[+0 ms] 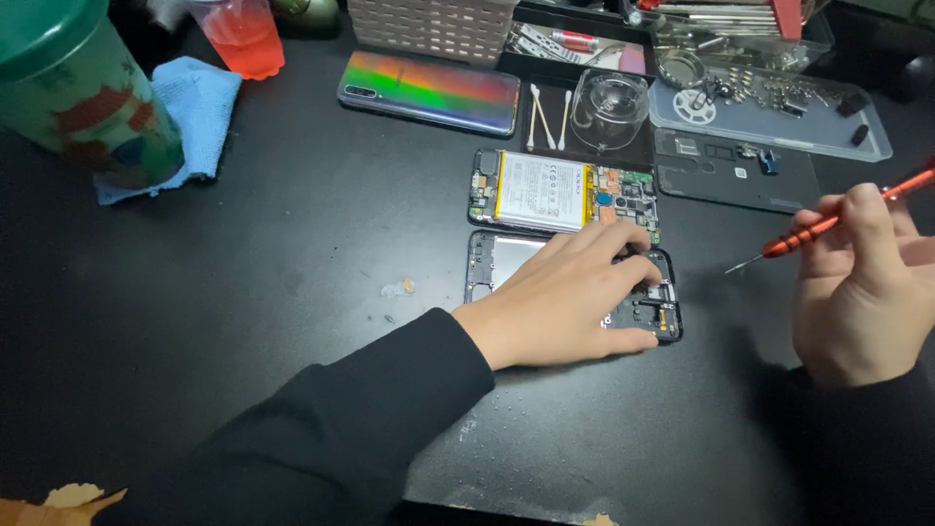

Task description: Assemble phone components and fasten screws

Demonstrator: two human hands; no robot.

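Note:
My left hand lies flat on an opened phone frame in the middle of the black table, fingers spread over its right half. Just behind it sits a second opened phone showing its white battery and green circuit board. My right hand is raised at the right edge, closed around a small red-handled screwdriver whose tip points left, a little apart from the phone frame. A dark back cover rests to the right of the opened phone.
An iridescent phone lies face down at the back. Cotton swabs and a clear round dish sit on a dark tray. A clear parts tray holds several screws. A green cup, blue cloth, red cup.

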